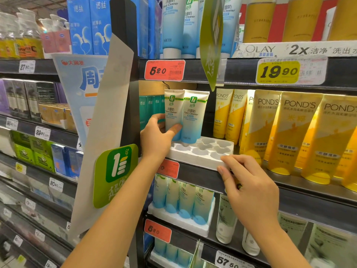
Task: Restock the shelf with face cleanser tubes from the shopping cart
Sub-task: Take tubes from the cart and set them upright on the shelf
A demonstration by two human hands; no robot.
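While the left grip (158, 136) clasps a cleanser tube (173, 111), the right grip (249, 186) pinches the white tray (195, 157) on the shelf (202, 176).

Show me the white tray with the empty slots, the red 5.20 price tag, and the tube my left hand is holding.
white tray (202, 151), head view, on an empty slot near its middle.
red 5.20 price tag (164, 70), head view, on its centre.
face cleanser tube (172, 111), head view, on its printed front above the thumb.

I read "Face Cleaner" on the blue-white tubes (185, 115), "POND'S" on the yellow tubes (297, 132), "OLAY 2x" on a shelf strip (280, 49), and price tags "5.20" (164, 70) and "19.90" (278, 72).
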